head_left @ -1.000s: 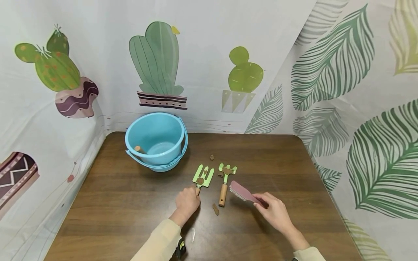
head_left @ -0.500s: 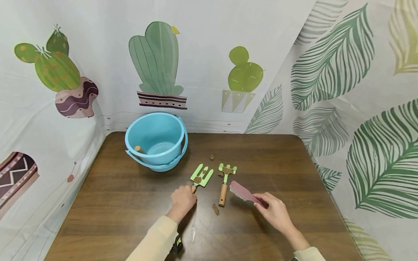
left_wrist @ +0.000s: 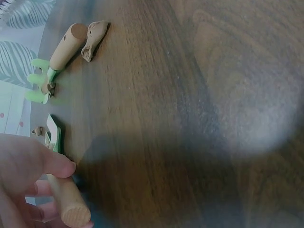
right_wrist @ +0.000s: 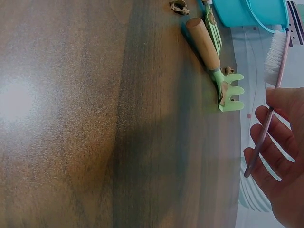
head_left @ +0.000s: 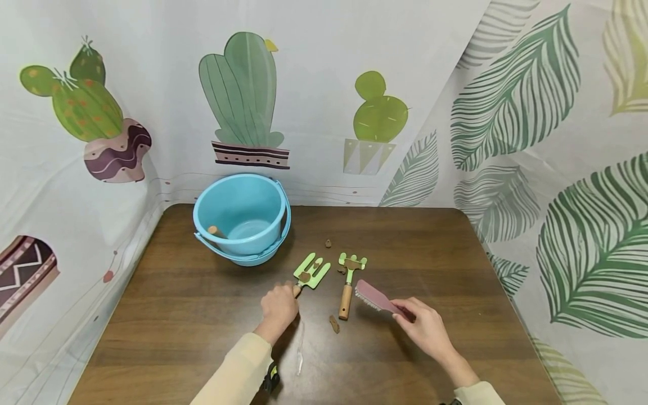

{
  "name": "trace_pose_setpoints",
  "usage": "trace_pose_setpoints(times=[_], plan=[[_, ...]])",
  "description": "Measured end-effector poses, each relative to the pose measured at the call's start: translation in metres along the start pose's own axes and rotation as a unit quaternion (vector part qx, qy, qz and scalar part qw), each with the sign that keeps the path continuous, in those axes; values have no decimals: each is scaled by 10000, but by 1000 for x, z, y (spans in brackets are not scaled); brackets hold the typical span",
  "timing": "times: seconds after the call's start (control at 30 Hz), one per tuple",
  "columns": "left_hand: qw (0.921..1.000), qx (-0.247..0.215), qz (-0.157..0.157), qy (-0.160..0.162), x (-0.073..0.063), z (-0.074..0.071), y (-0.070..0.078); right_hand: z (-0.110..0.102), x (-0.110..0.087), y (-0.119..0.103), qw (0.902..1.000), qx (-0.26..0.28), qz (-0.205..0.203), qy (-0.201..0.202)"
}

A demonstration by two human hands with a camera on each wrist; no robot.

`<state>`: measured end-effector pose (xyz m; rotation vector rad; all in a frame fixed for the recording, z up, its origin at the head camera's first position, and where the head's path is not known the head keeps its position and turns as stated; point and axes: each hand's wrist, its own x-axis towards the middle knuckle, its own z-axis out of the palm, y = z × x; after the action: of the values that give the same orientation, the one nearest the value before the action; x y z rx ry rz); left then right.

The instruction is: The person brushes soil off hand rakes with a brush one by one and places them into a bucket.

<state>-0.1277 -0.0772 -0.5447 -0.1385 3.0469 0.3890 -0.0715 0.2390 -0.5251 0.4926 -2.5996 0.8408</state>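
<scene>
My left hand [head_left: 280, 306] grips the wooden handle [left_wrist: 71, 202] of a green garden fork [head_left: 310, 274], whose tines point away from me and carry brown bits. In my right hand [head_left: 422, 326] is a pink brush [head_left: 373, 295], pinched by its thin handle, white bristles [right_wrist: 275, 54] turned toward the left. Between the two hands lies a small green rake [head_left: 349, 273] with a wooden handle, a brown piece on its head. A brown scrap [head_left: 334, 324] rests on the table below the rake; another small bit [head_left: 328, 243] lies beyond the fork.
A light-blue bucket [head_left: 240, 247] stands at the back left of the brown wooden table [head_left: 430, 253], with a wooden handle end [head_left: 215, 231] showing inside. Behind the table hangs a cloth [head_left: 324, 112] printed with cacti and leaves. A pale strip [head_left: 300, 360] lies near the front.
My left hand has shifted a little to the left, drawing the garden fork with it, so the fork is slightly more tilted. The right hand and brush have stayed almost still.
</scene>
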Motion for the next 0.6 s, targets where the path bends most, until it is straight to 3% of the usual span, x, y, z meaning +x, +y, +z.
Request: trace_pose_setpoints(times=[0.37,0.6], plan=[[9995,249,163,-129,4,1,-6,1,-3,1,10000,74,18,-31],[9986,346,404,12,4,-3,-8,1,-3,3,9999,121,-40,88]])
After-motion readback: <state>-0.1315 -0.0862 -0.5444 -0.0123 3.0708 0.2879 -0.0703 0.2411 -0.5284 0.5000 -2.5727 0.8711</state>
